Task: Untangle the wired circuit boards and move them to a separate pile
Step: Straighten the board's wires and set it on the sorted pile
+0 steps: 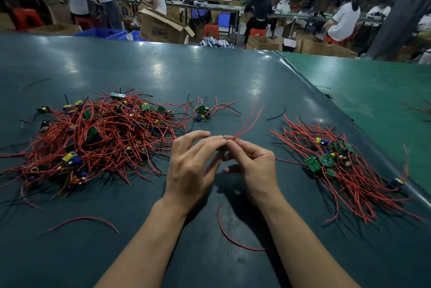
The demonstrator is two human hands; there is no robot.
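While both hands meet above the middle of the dark green counter (pixel 210 73), the left hand (pixel 191 162) and right hand (pixel 254 166) pinch the same small item between fingertips, w/ two red wires (pixel 250 122) sticking up & away from the pinch toward the far edge. What exactly sits between the fingers is mostly hidden; looks like a small dark board but can't tell for sure. Left hand's fingers curl in from the left, right hand's thumb & forefinger clamp at the wire roots.

Big tangled pile (pixel 93 138) of red-wired circuit boards lies toward the left edge, wires crossing every way, green boards & yellow/blue parts poking out. Smaller, neater sorted pile (pixel 338 164) lies near the right edge, wires fanned roughly parallel. A small separate cluster (pixel 202 111) of boards sits beyond the hands, btwn the two piles. Two loose red wires on the near part: one (pixel 86 221) near-left, one curved (pixel 228 231) btwn the forearms
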